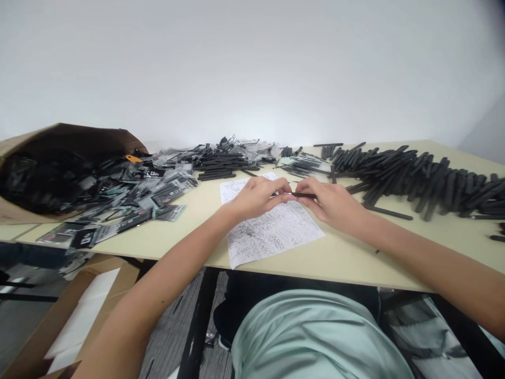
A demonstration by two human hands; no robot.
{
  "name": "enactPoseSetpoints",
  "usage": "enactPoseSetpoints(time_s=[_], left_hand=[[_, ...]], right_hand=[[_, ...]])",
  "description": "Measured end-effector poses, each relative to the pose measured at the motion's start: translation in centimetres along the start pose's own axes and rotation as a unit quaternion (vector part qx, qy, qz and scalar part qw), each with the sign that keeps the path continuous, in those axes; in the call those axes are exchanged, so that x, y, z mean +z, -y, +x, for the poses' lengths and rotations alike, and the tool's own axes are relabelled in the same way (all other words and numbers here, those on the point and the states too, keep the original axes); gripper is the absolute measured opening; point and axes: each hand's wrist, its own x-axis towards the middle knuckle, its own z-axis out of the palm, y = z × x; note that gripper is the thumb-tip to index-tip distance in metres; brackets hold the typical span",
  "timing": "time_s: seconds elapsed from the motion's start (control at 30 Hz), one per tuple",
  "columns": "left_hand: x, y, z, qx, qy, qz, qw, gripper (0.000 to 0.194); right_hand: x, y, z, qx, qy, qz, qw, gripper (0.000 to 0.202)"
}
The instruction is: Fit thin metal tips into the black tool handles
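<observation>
Both hands meet over a white paper sheet covered with dark scribbles. My right hand is closed on a slim black pen, which lies level between thumb and fingers. My left hand is pinched at the pen's left end, its fingertips nearly touching the right ones; a small dark piece shows between them, too small to make out. Behind the hands lie black pens and thin dark sticks on clear plastic.
A paper bag full of black packets lies on its side at the left, with plastic packets spilling out. Many black pens are heaped at the right. Below the pale table stands an open cardboard box.
</observation>
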Motion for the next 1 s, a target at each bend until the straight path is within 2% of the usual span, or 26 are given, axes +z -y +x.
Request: enactPoseSetpoints(time_s=[0.1, 0.23, 0.43, 0.57, 0.77, 0.87, 1.0], left_hand=[[0.1, 0.0, 0.0, 0.002, 0.000, 0.002, 1.000, 0.024], [0.1, 0.1, 0.0, 0.008, -0.005, 0.006, 1.000, 0.026], [0.3, 0.4, 0.0, 0.018, -0.019, 0.009, 1.000, 0.029], [0.2, 0.5, 0.0, 0.016, -0.006, 0.020, 1.000, 0.031], [-1.0, 0.7, 0.2, 0.004, -0.023, 0.030, 0.999, 0.025], [-1.7, 1.4, 0.1, -0.027, -0.053, 0.022, 0.998, 0.023], [-2.1, 2.2, -0.2, -0.050, -0.083, 0.018, 0.995, 0.025]], right_hand=[[-0.1, 0.1, 0.0, -0.019, -0.016, -0.024, 0.999, 0.013], [-0.2, 0.3, 0.0, -0.021, -0.023, -0.055, 0.998, 0.021], [-0.1, 0.3, 0.1, 0.010, 0.037, -0.076, 0.996, 0.031], [0.0, 0.5, 0.2, 0.016, 0.051, -0.034, 0.998, 0.030], [-0.6, 0.2, 0.3, 0.056, -0.009, -0.044, 0.997, 0.037], [-1.3, -0.9, 0.5, 0.074, -0.039, -0.054, 0.995, 0.028], [-1.9, -2.2, 0.7, 0.061, -0.069, -0.035, 0.995, 0.020]])
